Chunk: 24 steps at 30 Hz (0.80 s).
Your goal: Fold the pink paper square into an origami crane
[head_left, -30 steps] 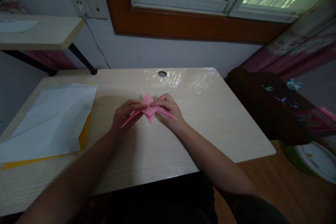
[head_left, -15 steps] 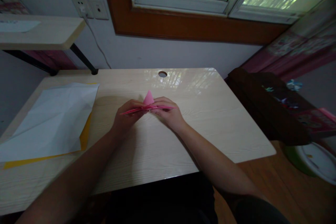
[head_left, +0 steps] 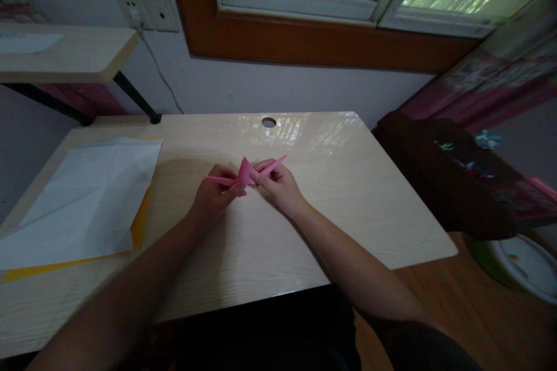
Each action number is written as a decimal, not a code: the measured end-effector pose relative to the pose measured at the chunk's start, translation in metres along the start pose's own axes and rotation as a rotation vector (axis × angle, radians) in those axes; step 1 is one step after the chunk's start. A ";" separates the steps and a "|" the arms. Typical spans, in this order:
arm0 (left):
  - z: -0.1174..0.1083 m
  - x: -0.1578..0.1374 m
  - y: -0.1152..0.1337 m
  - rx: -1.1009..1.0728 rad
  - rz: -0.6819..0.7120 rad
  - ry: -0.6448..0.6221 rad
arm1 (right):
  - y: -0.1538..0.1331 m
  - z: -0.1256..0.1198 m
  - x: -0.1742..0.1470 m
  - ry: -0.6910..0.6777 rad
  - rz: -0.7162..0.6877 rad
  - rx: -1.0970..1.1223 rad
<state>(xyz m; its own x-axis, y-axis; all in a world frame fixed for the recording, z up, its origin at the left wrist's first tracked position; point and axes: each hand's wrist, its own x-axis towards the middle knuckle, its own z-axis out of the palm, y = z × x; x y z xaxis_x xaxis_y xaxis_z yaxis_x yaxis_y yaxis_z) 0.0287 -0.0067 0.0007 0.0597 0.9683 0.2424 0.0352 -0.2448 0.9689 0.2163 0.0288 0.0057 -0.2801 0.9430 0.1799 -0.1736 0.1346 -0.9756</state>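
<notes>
Between my two hands is a folded pink paper piece [head_left: 245, 173], like an origami model, with a pointed peak in the middle and a narrow point sticking out to each side. My left hand [head_left: 216, 192] pinches its left part, thumb near the centre fold. The fingers of my right hand [head_left: 281, 185] are closed on the right part, with the thumb pressed on the front by the peak. Both hands are over the middle of the pale wooden desk [head_left: 270, 249]. My fingers hide some of the folds.
Creased white paper [head_left: 91, 197] lies over a yellow sheet [head_left: 139, 223] on the desk's left. A raised shelf [head_left: 69, 58] stands at the back left, near a plugged-in cable [head_left: 159, 64]. The desktop has a round hole [head_left: 268, 122]. Dark furniture [head_left: 439, 179] stands at right.
The pink paper has been tilted, so its middle peak now faces me and its right point angles upward. Both thumbs have shifted on the paper near the centre.
</notes>
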 end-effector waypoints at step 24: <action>-0.005 -0.001 0.003 0.059 0.152 0.012 | 0.004 -0.004 -0.001 -0.063 -0.052 -0.057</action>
<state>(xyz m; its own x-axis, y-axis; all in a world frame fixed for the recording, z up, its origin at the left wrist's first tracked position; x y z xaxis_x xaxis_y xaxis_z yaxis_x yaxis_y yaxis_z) 0.0240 -0.0082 0.0031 0.0572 0.9204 0.3869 0.0847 -0.3906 0.9167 0.2200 0.0296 0.0008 -0.3317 0.9133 0.2362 -0.1362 0.2014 -0.9700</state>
